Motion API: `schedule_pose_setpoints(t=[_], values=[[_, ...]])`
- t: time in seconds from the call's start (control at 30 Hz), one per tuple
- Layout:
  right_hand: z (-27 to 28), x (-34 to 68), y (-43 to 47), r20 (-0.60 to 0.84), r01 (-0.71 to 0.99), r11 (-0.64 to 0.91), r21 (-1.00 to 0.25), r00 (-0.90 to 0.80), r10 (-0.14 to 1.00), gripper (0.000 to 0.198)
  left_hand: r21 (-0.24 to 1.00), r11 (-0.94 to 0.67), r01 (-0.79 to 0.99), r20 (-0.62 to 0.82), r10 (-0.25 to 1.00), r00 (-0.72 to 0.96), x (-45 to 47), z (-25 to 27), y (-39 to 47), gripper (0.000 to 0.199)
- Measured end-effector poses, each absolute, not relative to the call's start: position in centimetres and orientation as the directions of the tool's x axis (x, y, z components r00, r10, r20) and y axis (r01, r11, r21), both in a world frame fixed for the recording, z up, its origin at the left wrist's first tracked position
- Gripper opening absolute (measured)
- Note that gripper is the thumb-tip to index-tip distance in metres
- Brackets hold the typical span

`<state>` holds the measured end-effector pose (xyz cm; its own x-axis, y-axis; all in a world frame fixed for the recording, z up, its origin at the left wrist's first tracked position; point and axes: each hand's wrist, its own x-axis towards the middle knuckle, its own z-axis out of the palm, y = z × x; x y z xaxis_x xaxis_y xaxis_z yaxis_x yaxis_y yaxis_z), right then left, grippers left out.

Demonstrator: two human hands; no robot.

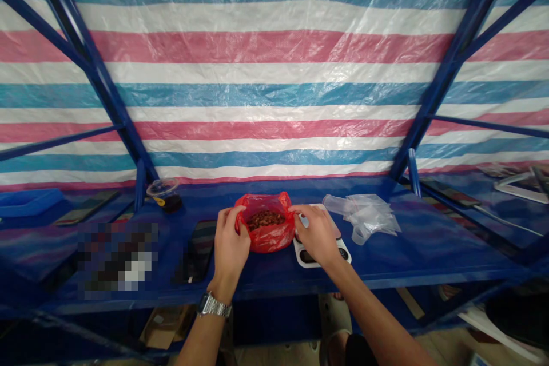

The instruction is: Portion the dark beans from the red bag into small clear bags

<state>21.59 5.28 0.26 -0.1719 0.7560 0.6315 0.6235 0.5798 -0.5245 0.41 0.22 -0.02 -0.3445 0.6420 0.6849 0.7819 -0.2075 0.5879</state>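
A red plastic bag (270, 240) stands on the blue shelf with its mouth spread wide, and small reddish-brown pieces, like nuts or beans, (266, 218) lie inside. My left hand (231, 238) pinches the left side of the bag's rim; a metal-band watch sits on that wrist. On the opposite side, my right hand (315, 231) grips the rim between thumb and fingers. Beneath the right hand is a white digital scale (306, 262), partly covered by the hand. Several clear plastic bags (366, 214) lie in a loose pile to the right of the scale.
Left of the bag is a dark phone-like slab (199, 251). Behind it stands a clear plastic cup (169, 197) with dark contents. Blue metal posts (96, 74) rise at both sides before a striped tarp (274, 68). A blue tray (30, 203) sits far left. One patch at left is pixelated.
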Motion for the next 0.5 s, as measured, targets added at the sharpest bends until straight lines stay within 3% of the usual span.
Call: schedule_pose_setpoints(t=[0.2, 0.37, 0.5], values=[[0.7, 22.2, 4.9, 0.629, 0.640, 0.561, -0.525, -0.152, 0.762, 0.022, 0.538, -0.148, 0.830, 0.664, 0.681, -0.309, -0.6, -0.3, -1.2, 0.031], [4.9, 22.3, 2.9, 0.780, 0.401, 0.739, -0.540, -0.089, 0.619, 0.016, 0.517, -0.151, 0.843, 0.673, 0.680, -0.291, -0.8, -0.3, -1.5, 0.027], [10.4, 22.3, -0.2, 0.876, 0.243, 0.842, -0.481, 0.089, 0.475, 0.017, 0.521, -0.142, 0.842, 0.659, 0.693, -0.291, -0.3, -0.4, -1.5, 0.025]])
